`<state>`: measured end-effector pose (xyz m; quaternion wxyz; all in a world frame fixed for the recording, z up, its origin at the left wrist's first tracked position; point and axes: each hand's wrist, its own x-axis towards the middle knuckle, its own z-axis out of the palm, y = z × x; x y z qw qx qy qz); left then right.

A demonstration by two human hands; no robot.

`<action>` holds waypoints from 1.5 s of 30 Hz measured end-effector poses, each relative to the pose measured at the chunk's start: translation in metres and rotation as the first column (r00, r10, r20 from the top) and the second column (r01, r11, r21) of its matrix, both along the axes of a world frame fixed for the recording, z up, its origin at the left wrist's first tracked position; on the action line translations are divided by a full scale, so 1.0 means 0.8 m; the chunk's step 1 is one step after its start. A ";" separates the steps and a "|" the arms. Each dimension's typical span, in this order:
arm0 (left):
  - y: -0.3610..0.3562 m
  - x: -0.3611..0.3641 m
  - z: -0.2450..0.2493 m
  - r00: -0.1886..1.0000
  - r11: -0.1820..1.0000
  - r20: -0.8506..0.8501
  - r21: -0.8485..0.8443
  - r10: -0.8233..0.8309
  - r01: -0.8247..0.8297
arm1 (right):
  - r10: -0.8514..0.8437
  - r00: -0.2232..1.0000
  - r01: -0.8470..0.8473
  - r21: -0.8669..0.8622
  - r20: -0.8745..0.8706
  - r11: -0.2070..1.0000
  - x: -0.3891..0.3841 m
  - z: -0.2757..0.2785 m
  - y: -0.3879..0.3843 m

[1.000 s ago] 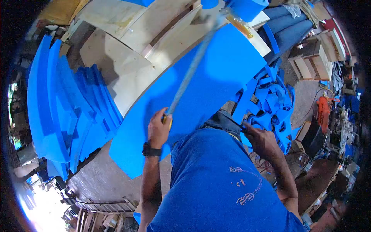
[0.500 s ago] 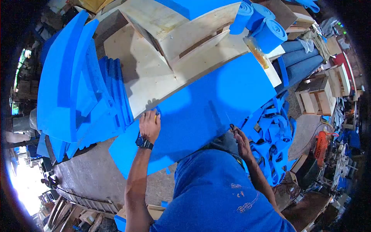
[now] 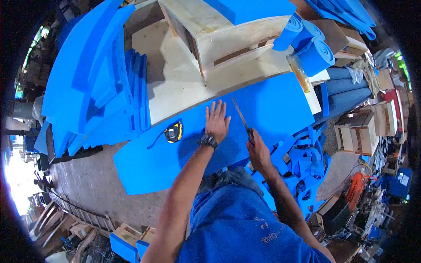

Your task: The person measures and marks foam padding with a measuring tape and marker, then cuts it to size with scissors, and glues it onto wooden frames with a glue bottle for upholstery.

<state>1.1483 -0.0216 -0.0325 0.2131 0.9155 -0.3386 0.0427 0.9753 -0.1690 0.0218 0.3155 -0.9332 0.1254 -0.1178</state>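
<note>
Inside a cluttered workshop (image 3: 105,175), rests the open left hand (image 3: 217,122) palm-down on a blue foam sheet (image 3: 272,101), fingers slightly spread; grips a long knife (image 3: 240,113) in the closed right hand (image 3: 259,153). Has a tape measure (image 3: 173,133) lying on the foam, beyond the left wrist.

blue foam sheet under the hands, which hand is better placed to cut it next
Likely the right hand: it grips the knife, blade over the foam sheet. The left hand lies open, palm down on the sheet, holding no tool.
</note>
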 end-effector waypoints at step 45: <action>-0.013 0.006 -0.018 0.997 0.996 0.012 0.044 0.073 -0.074 | 0.109 0.981 -0.139 -0.186 -0.162 0.973 0.157 -0.043 0.012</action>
